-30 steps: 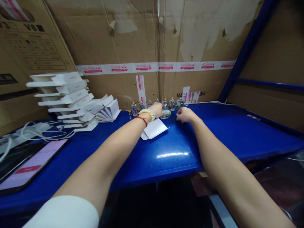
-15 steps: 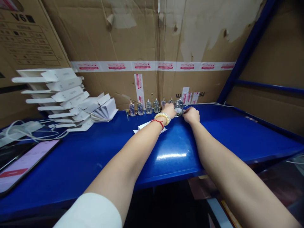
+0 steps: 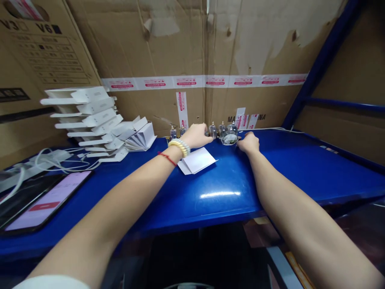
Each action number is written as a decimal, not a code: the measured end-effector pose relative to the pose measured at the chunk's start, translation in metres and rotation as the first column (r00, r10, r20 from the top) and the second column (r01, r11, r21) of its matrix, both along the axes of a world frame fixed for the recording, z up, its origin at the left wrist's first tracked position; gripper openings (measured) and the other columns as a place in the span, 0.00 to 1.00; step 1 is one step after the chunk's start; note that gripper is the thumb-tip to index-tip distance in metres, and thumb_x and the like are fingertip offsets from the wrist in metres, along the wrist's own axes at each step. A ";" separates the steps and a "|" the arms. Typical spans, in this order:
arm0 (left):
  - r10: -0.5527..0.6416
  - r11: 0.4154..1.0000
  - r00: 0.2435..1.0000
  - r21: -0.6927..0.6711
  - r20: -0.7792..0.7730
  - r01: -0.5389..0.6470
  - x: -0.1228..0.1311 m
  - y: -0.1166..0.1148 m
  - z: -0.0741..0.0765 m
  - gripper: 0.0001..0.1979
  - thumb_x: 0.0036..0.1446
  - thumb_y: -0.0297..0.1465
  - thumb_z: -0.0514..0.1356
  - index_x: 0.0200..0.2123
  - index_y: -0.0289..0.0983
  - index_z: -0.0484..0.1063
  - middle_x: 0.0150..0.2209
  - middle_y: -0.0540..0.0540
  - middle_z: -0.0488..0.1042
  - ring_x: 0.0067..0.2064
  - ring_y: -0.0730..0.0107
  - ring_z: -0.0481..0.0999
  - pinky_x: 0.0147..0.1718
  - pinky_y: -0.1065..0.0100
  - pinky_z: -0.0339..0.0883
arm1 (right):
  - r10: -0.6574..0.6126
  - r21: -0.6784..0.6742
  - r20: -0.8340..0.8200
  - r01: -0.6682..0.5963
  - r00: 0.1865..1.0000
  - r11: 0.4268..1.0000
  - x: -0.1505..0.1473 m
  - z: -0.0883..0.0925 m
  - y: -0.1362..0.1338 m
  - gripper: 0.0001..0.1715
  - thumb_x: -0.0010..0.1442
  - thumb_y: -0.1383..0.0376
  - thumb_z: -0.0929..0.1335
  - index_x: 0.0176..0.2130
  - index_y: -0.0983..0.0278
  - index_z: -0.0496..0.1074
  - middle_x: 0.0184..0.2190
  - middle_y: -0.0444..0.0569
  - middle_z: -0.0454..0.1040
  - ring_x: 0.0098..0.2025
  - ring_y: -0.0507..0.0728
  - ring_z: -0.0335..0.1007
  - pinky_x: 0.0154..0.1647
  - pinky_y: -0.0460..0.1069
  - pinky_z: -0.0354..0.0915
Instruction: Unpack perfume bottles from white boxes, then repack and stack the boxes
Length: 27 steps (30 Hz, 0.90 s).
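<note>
A row of small clear glass bottles with gold spray tops runs along the back of the blue table. My left hand (image 3: 197, 136) reaches over the middle of this row, its fingers bent down and partly hidden behind the hand, so its grip is unclear. To its right a bottle (image 3: 213, 131) shows. Close to the right end stands a larger rounded glass bottle (image 3: 229, 135). Just beside that one, my right hand (image 3: 250, 143) is closed, fingertips pinched; a small goldish bit shows there, too small to name. An unfolded white carton (image 3: 199, 159) lies below my left hand.
Stacked open white boxes (image 3: 93, 120) stand at the left. White cables (image 3: 45, 164) and a lit phone (image 3: 51, 200) lie nearer the left edge. Cardboard (image 3: 156, 52) walls the back; a blue metal post (image 3: 319, 60) rises at right.
My left hand has moved left along the bottle row, uncovering bottles on its right and more of the white carton. My right hand stays beside the rounded bottle. The view has shifted slightly.
</note>
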<state>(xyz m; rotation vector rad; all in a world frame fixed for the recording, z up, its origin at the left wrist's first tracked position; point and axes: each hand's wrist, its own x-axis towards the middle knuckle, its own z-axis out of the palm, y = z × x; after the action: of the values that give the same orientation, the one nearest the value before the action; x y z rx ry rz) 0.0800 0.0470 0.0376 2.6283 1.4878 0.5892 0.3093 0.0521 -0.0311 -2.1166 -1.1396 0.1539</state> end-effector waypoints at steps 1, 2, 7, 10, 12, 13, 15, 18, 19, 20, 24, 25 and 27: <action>0.025 0.999 0.999 -0.048 -0.020 -0.026 -0.017 -0.009 -0.002 0.25 0.53 0.45 0.60 0.48 0.33 0.72 0.47 0.37 0.77 0.48 0.55 0.76 0.46 0.61 0.68 | -0.013 0.027 0.012 0.013 1.000 1.000 -0.001 0.001 -0.001 0.32 0.46 0.68 0.71 0.52 0.70 0.68 0.48 0.65 0.72 0.51 0.68 0.68 0.51 0.59 0.65; 0.049 0.993 0.998 -0.103 -0.038 -0.053 -0.033 -0.017 -0.006 0.30 0.52 0.50 0.59 0.51 0.34 0.71 0.50 0.36 0.76 0.49 0.53 0.75 0.47 0.60 0.68 | -0.031 0.072 0.030 0.029 0.999 0.997 -0.003 0.003 -0.001 0.32 0.46 0.69 0.70 0.52 0.70 0.67 0.49 0.66 0.71 0.52 0.69 0.67 0.52 0.60 0.65; 0.037 0.983 0.997 -0.174 -0.074 -0.049 -0.075 -0.054 -0.038 0.55 0.43 0.64 0.57 0.64 0.32 0.57 0.62 0.31 0.64 0.60 0.45 0.67 0.56 0.56 0.63 | -0.001 0.443 0.155 -0.069 0.988 0.894 -0.020 0.017 -0.006 0.22 0.43 0.71 0.66 0.42 0.68 0.69 0.44 0.61 0.71 0.49 0.65 0.66 0.52 0.58 0.62; 0.018 0.988 0.996 -0.151 -0.085 -0.031 -0.074 -0.064 -0.046 0.57 0.40 0.63 0.59 0.65 0.32 0.55 0.61 0.30 0.64 0.60 0.43 0.66 0.55 0.54 0.62 | 0.184 0.560 0.199 -0.266 0.963 0.785 -0.042 0.025 -0.013 0.09 0.45 0.70 0.64 0.31 0.64 0.67 0.34 0.53 0.73 0.39 0.60 0.68 0.45 0.53 0.65; -0.009 0.992 0.994 -0.126 -0.113 -0.006 -0.071 -0.067 -0.047 0.52 0.42 0.59 0.61 0.64 0.34 0.56 0.57 0.32 0.68 0.57 0.44 0.68 0.54 0.55 0.63 | 0.326 0.553 0.197 -0.379 0.925 0.742 -0.059 0.026 -0.018 0.04 0.44 0.69 0.63 0.26 0.63 0.66 0.28 0.49 0.72 0.31 0.56 0.67 0.38 0.51 0.65; -0.027 0.994 0.991 -0.111 -0.131 0.013 -0.070 -0.067 -0.046 0.49 0.42 0.56 0.62 0.63 0.35 0.58 0.55 0.33 0.69 0.56 0.45 0.69 0.53 0.55 0.64 | 0.389 0.530 0.200 -0.434 0.899 0.729 -0.066 0.025 -0.020 0.04 0.43 0.68 0.63 0.25 0.63 0.66 0.26 0.48 0.72 0.29 0.55 0.66 0.36 0.50 0.64; -0.060 0.994 0.985 -0.095 -0.161 0.045 -0.071 -0.067 -0.046 0.45 0.43 0.55 0.62 0.60 0.36 0.62 0.52 0.35 0.70 0.54 0.46 0.71 0.51 0.55 0.65 | 0.488 0.464 0.229 -0.536 0.842 0.706 -0.079 0.022 -0.023 0.04 0.42 0.67 0.64 0.24 0.63 0.68 0.24 0.46 0.72 0.27 0.54 0.65 0.33 0.49 0.63; -0.066 0.994 0.984 -0.097 -0.165 0.051 -0.078 -0.064 -0.045 0.42 0.42 0.54 0.62 0.57 0.35 0.65 0.49 0.35 0.72 0.51 0.47 0.72 0.49 0.55 0.67 | 0.572 0.381 0.272 -0.632 0.774 0.674 -0.089 0.018 -0.024 0.06 0.42 0.66 0.64 0.24 0.63 0.70 0.23 0.46 0.73 0.26 0.54 0.65 0.32 0.49 0.61; -0.055 0.995 0.987 -0.096 -0.153 0.040 -0.080 -0.062 -0.044 0.41 0.43 0.53 0.62 0.56 0.35 0.66 0.48 0.35 0.73 0.50 0.48 0.73 0.48 0.56 0.68 | 0.582 0.369 0.273 -0.642 0.766 0.672 -0.090 0.017 -0.024 0.06 0.42 0.66 0.64 0.25 0.63 0.70 0.23 0.46 0.73 0.27 0.54 0.65 0.32 0.48 0.61; -0.038 0.996 0.990 -0.086 -0.135 0.026 -0.083 -0.060 -0.044 0.39 0.43 0.51 0.61 0.56 0.35 0.66 0.47 0.36 0.74 0.49 0.49 0.74 0.47 0.57 0.68 | 0.585 0.363 0.269 -0.644 0.765 0.673 -0.091 0.017 -0.024 0.07 0.42 0.66 0.64 0.25 0.63 0.70 0.23 0.46 0.73 0.27 0.54 0.66 0.32 0.48 0.61; 0.057 0.997 0.993 -0.045 -0.103 -0.062 -0.094 -0.055 -0.039 0.34 0.45 0.47 0.60 0.53 0.35 0.68 0.46 0.37 0.76 0.47 0.49 0.76 0.43 0.58 0.69 | 0.555 0.404 0.245 -0.604 0.795 0.687 -0.088 0.022 -0.025 0.06 0.43 0.65 0.64 0.24 0.63 0.70 0.23 0.46 0.74 0.27 0.54 0.68 0.32 0.48 0.62; 0.056 0.997 0.991 -0.052 -0.123 -0.062 -0.096 -0.055 -0.039 0.34 0.44 0.47 0.61 0.52 0.35 0.68 0.46 0.37 0.76 0.47 0.48 0.76 0.43 0.57 0.69 | 0.548 0.415 0.239 -0.595 0.801 0.688 -0.087 0.023 -0.026 0.06 0.43 0.65 0.64 0.24 0.62 0.70 0.23 0.46 0.74 0.27 0.54 0.68 0.32 0.48 0.62; 0.020 0.996 0.986 -0.087 -0.167 -0.035 -0.098 -0.056 -0.037 0.34 0.43 0.49 0.61 0.51 0.36 0.68 0.46 0.37 0.76 0.46 0.48 0.76 0.42 0.57 0.69 | 0.547 0.420 0.232 -0.590 0.805 0.690 -0.087 0.024 -0.027 0.06 0.43 0.65 0.63 0.23 0.62 0.70 0.22 0.46 0.74 0.26 0.54 0.68 0.31 0.48 0.63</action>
<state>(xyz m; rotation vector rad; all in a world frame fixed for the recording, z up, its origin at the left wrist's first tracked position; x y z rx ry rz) -0.0178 -0.0094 0.0005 2.6472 1.5568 0.3032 0.2223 0.0254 -0.0069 -1.2922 -1.6749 0.0531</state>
